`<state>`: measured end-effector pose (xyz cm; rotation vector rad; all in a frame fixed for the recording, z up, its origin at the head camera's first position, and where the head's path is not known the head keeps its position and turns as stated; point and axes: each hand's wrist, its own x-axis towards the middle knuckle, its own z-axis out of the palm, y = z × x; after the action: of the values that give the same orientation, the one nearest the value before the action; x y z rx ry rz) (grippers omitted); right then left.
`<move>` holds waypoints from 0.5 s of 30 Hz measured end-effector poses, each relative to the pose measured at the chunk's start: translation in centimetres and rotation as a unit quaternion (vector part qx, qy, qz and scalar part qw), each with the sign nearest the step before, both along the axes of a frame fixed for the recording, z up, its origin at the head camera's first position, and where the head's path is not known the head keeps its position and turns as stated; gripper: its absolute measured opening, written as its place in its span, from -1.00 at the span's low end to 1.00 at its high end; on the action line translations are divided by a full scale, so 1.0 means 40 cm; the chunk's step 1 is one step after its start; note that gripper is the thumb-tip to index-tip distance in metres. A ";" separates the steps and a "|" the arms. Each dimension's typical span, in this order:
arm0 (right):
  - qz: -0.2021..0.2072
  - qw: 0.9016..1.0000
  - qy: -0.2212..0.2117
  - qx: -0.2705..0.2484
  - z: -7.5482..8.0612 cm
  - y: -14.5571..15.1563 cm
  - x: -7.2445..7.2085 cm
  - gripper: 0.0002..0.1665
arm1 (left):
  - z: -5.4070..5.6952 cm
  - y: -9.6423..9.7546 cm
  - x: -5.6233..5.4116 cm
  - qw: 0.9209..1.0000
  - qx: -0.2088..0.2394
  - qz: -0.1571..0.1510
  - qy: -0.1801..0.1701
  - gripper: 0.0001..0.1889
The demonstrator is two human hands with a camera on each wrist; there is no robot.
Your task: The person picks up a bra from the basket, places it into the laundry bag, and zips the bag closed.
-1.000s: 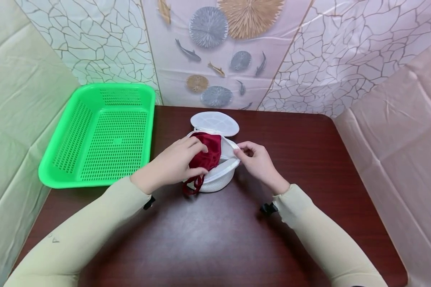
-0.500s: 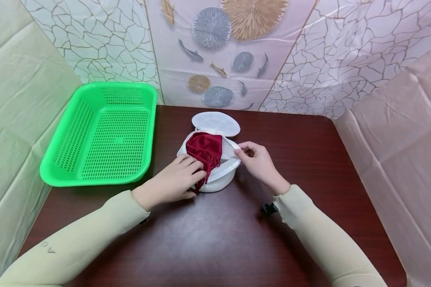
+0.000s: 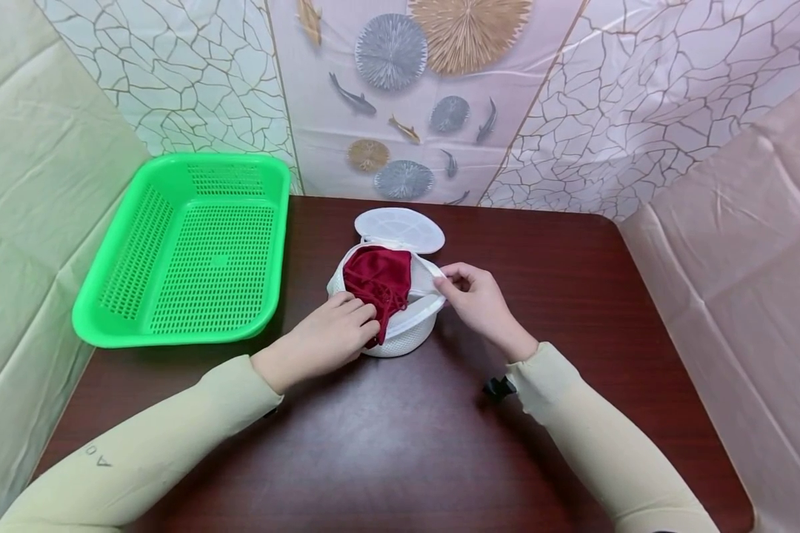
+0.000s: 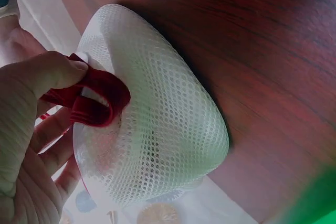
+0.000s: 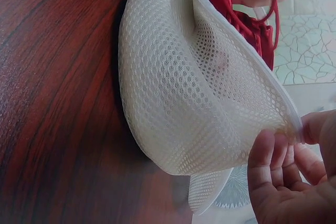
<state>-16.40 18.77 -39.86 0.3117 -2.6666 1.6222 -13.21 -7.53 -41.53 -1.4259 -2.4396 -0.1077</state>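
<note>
A round white mesh laundry bag (image 3: 403, 342) stands on the table with its lid (image 3: 400, 229) folded back. Inside its mouth lies a dark red satin garment (image 3: 380, 270) with straps. My left hand (image 3: 327, 333) is at the bag's near left rim. In the left wrist view its thumb and fingers pinch the garment's red strap (image 4: 102, 85), which loops over the mesh side. At the right rim, my right hand (image 3: 476, 303) pinches the bag's edge between thumb and fingers and holds the mouth apart, as the right wrist view also shows. The lower part of the garment is hidden.
A green plastic basket (image 3: 281, 244) with slotted walls stands at the back left of the dark wooden table (image 3: 400, 444). Patterned cloth walls (image 3: 507, 178) enclose the table behind and at both sides.
My left hand has drawn back from over the garment to the bag's near left rim, uncovering the red fabric. The strap hanging outside the bag has come up. My right hand keeps its hold.
</note>
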 end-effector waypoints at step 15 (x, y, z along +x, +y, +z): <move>0.033 0.997 0.029 0.064 -0.025 0.001 0.006 -0.55 | 0.075 0.016 -0.033 0.994 0.070 0.071 -0.054 -0.89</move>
<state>-16.15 18.80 -40.88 0.4465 -2.7500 1.4354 -14.53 -6.91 -38.53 -1.2119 -2.5559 -0.3250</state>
